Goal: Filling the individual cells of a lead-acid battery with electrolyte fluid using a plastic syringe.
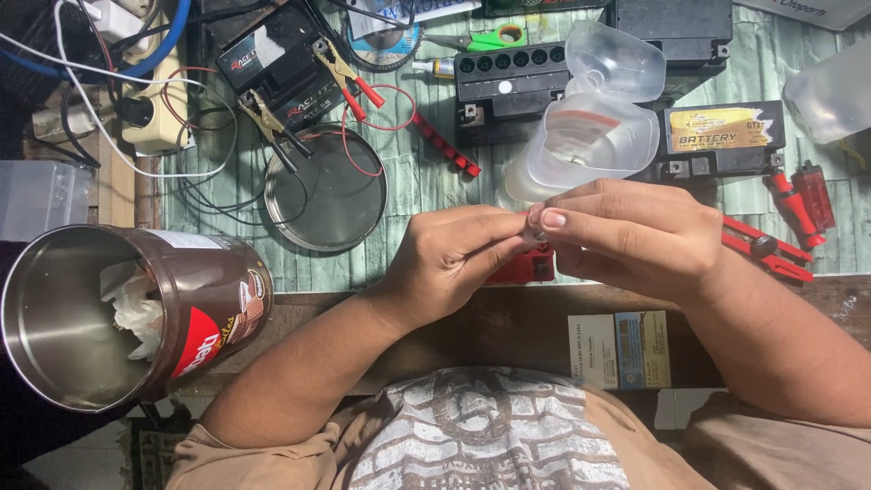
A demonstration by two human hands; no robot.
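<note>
hands meet over the near edge of the bench, fingertips pinched together on one small pale piece (533, 227), mostly hidden, can't tell what it is. piece sits right between both sets of fingertips, touching both, so neither hand is really nearer; right thumb nail lies on top of it. its long axis can't be read, too little shows.

left hand (446, 259) comes in from lower left, forearm angled up toward centre, fingers curled and closed, tips pointing right onto the piece. right hand (635, 234) comes from the right, knuckles up, fingers closed, thumb and forefinger pointing left onto the same piece.

clear plastic container (594, 141) lies just beyond the fingertips, tipped with its mouth toward the camera. red block (526, 268) lies just under the hands, partly covered. black battery (721, 136) with a yellow label is further back right, round metal lid (328, 195) back left, and the open brown tin (127, 313) with crumpled tissue inside is well apart at left.
</note>
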